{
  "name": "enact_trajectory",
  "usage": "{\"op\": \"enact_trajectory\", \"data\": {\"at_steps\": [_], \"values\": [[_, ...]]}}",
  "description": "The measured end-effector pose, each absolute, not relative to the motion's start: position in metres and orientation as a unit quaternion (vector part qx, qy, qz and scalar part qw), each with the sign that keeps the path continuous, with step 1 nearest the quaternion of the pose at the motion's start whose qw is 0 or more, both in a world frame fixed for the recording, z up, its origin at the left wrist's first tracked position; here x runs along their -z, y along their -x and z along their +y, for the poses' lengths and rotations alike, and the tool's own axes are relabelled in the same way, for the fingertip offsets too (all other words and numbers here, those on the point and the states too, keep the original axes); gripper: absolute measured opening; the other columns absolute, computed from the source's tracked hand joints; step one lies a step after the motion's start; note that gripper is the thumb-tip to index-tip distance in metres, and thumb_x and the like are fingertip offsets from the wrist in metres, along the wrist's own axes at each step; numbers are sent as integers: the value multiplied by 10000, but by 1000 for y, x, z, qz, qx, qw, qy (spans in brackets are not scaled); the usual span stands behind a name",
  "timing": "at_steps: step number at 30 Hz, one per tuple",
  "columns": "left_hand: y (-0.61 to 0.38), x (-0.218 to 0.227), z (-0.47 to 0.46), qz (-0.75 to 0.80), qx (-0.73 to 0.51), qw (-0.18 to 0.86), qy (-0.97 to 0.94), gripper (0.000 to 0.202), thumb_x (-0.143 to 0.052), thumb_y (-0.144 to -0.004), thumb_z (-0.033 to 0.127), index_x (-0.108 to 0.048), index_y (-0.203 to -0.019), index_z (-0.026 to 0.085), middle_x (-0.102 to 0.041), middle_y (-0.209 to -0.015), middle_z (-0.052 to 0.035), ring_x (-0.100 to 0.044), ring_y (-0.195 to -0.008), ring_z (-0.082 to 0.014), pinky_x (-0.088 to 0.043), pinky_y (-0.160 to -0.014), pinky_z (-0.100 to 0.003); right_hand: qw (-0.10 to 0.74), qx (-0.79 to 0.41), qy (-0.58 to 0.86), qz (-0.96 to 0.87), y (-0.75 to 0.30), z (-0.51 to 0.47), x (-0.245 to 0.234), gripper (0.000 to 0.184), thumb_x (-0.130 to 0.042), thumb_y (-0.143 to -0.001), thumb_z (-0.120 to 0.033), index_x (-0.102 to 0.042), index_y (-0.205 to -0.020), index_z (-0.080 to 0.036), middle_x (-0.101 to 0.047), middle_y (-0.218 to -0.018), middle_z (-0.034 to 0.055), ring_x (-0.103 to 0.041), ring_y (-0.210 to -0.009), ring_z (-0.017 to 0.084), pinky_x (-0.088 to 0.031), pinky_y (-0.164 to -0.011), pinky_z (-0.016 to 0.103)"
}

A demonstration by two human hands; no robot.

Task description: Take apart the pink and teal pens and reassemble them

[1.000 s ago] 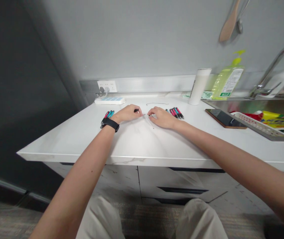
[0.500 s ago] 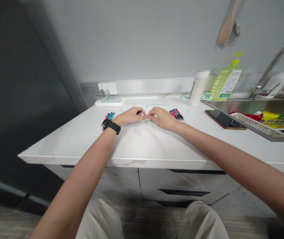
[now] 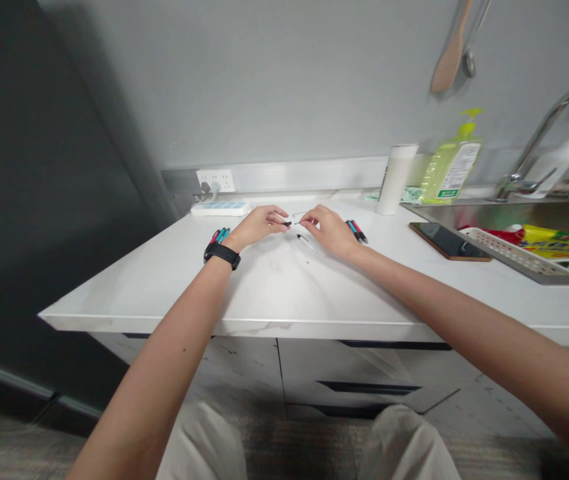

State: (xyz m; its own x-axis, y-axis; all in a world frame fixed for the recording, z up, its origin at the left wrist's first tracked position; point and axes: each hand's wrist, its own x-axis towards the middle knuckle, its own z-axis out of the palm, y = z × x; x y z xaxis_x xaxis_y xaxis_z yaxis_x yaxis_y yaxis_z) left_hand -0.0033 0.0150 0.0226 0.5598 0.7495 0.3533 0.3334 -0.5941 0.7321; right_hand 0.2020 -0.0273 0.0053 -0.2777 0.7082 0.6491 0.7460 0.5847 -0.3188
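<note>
My left hand (image 3: 258, 227), with a black watch (image 3: 222, 255) on its wrist, pinches a short black pen part (image 3: 285, 223) between thumb and fingers. Facing it, the fingertips of my right hand (image 3: 329, 232) are closed on a tiny thin piece (image 3: 297, 223), too small to name for sure. A narrow gap separates the two pieces. Just below them on the counter lies a clear pen part with a black end (image 3: 305, 241). Several pink and blue pens (image 3: 220, 235) lie beside my left wrist, and more pens (image 3: 357, 231) lie right of my right hand, partly covered by it.
A white power strip (image 3: 220, 209) sits at the back left of the counter (image 3: 164, 287). To the right stand a white canister (image 3: 397, 180) and a yellow-green pump bottle (image 3: 453, 167). A phone (image 3: 448, 241) rests by the sink, with a white perforated tray (image 3: 517, 252).
My hands, together before, have moved apart and slightly up. The black pen part now points toward my right hand. A clear, black-ended pen part now shows on the counter below them.
</note>
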Motion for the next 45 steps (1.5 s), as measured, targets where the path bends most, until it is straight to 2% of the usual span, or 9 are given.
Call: {"op": "enact_trajectory", "data": {"at_steps": [4, 8, 17, 23, 27, 30, 33, 39, 45], "values": [[3, -24, 15, 317, -330, 262, -850, 231, -692, -687, 311, -657, -836, 138, -679, -866, -68, -611, -784, -157, -468, -807, -334, 398, 18, 448, -801, -201, -27, -4, 162, -517, -881, -216, -675, -874, -179, -601, -885, 61, -558, -833, 177, -420, -773, 296], [1, -24, 14, 323, -316, 251, -856, 222, -677, -695, 313, -659, -834, 141, -666, -860, -53, -580, -722, -130, -460, -767, -314, 396, 20, 444, -803, -202, -25, -2, 153, -524, -877, -214, -674, -871, -182, -600, -875, 57, -555, -820, 175, -418, -772, 300], [-2, -24, 9, 315, -299, 258, -863, 254, -674, -699, 334, -681, -864, 142, -679, -836, -44, -576, -784, -144, -433, -803, -313, 384, 0, 419, -823, -201, -25, -1, 188, -522, -880, -233, -703, -912, -192, -599, -886, 59, -562, -847, 179, -422, -802, 310], [-3, -24, 10, 327, -314, 275, -848, 202, -667, -705, 300, -648, -833, 144, -655, -820, -29, -560, -737, -126, -429, -769, -300, 380, 11, 431, -818, -199, -27, 0, 257, -449, -889, -192, -636, -1065, -174, -611, -935, 67, -568, -848, 171, -419, -819, 306], [-4, -24, 11, 353, -346, 304, -814, 176, -678, -692, 243, -573, -791, 142, -597, -732, 2, -542, -670, -107, -426, -714, -283, 319, 18, 463, -827, -199, -30, 1, 159, -537, -833, -248, -659, -896, -168, -598, -906, 67, -567, -833, 176, -424, -788, 292], [-4, -24, 10, 361, -375, 329, -788, 186, -677, -686, 187, -531, -795, 148, -569, -707, 16, -544, -666, -103, -423, -685, -266, 246, 21, 488, -837, -197, -35, -1, 210, -603, -794, -372, -676, -800, -175, -597, -916, 77, -570, -836, 186, -424, -775, 290], [-4, -24, 10, 371, -381, 331, -779, 193, -672, -684, 152, -528, -813, 149, -568, -699, 18, -547, -660, -103, -422, -680, -264, 186, -1, 517, -836, -196, -39, -2, 256, -632, -761, -430, -691, -795, -182, -623, -935, 81, -584, -826, 188, -428, -749, 278], [-4, -24, 9, 376, -378, 326, -780, 193, -661, -694, 149, -528, -834, 151, -578, -681, 22, -556, -651, -108, -418, -688, -267, 158, -10, 562, -812, -195, -39, -2, 192, -571, -796, -288, -713, -845, -168, -673, -982, 101, -620, -871, 203, -430, -765, 258], [-4, -24, 9, 375, -373, 323, -785, 203, -669, -687, 172, -527, -830, 151, -574, -689, 20, -551, -655, -110, -417, -695, -272, 163, 7, 566, -808, -196, -37, 3, 183, -555, -812, -244, -706, -853, -148, -660, -1040, 142, -630, -916, 229, -447, -796, 281]]}}
